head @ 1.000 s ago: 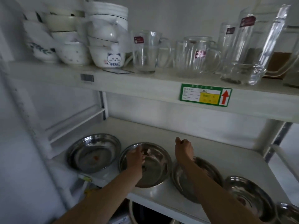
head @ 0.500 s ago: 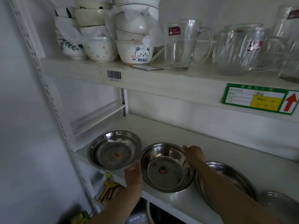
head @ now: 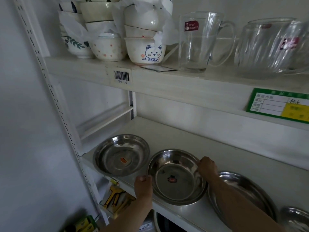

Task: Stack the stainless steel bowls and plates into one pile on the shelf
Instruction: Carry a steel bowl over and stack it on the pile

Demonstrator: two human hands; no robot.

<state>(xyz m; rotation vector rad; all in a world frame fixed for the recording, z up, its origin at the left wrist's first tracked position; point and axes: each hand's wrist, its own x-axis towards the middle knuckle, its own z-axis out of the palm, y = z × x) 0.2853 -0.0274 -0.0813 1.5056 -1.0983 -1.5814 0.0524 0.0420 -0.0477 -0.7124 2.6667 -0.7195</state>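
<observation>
A steel bowl (head: pixel 175 176) with a red sticker in its bottom sits near the front of the white lower shelf (head: pixel 192 141). My left hand (head: pixel 143 186) grips its near left rim and my right hand (head: pixel 207 166) grips its far right rim. To the left lies a wider steel plate (head: pixel 121 154), apart from the bowl by a small gap. On the right a large steel plate (head: pixel 242 191) lies partly under my right forearm. At the lower right corner the edge of another steel dish (head: pixel 296 216) shows.
The upper shelf (head: pixel 167 81) hangs low overhead, loaded with ceramic bowls (head: pixel 145 49) and glass mugs (head: pixel 199 41). A white perforated upright (head: pixel 55 101) borders the left side. Yellow packaged goods (head: pixel 117 198) lie on the level below.
The view swung left and closer. My hands went from resting over the bowl and the right plate to gripping the bowl by both rims.
</observation>
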